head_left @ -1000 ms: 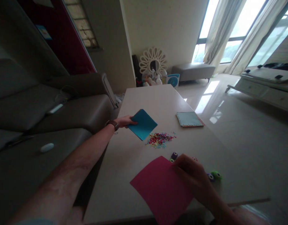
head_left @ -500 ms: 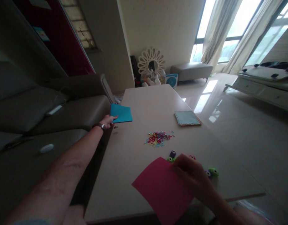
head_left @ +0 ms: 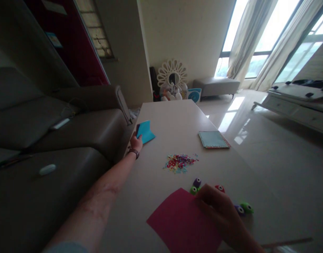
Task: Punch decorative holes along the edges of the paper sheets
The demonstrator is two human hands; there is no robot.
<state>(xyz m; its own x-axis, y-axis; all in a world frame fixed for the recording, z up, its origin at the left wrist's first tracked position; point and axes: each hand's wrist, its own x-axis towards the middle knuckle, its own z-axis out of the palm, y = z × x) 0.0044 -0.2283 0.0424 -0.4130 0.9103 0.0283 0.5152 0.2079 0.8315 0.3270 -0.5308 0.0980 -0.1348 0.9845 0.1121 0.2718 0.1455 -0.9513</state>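
Observation:
My left hand (head_left: pixel 136 141) reaches to the table's left edge and grips a stack of blue paper (head_left: pixel 146 132), which bends upward at its left side. A watch or bracelet with a dark band is on that wrist. Close to me, my right hand (head_left: pixel 215 205) pinches a pink sheet of paper (head_left: pixel 182 221) by its upper right part, and the sheet hangs tilted over the near end of the table. Just beyond the right hand lie small round pieces with eye-like spots: a purple one (head_left: pixel 197 182), a green one (head_left: pixel 194 190) and a red one (head_left: pixel 219 188).
A heap of colourful sequins or confetti (head_left: pixel 179 162) lies mid-table. A pale blue square stack with a patterned border (head_left: pixel 214 139) rests near the right edge. More purple (head_left: pixel 239 209) and green pieces (head_left: pixel 247 207) sit at right. A grey sofa (head_left: pixel 93 126) runs along the left.
My left hand has moved to the right with the blue paper, which now tilts and bends where it lay flatter before. My right hand still holds the pink sheet in nearly the same place.

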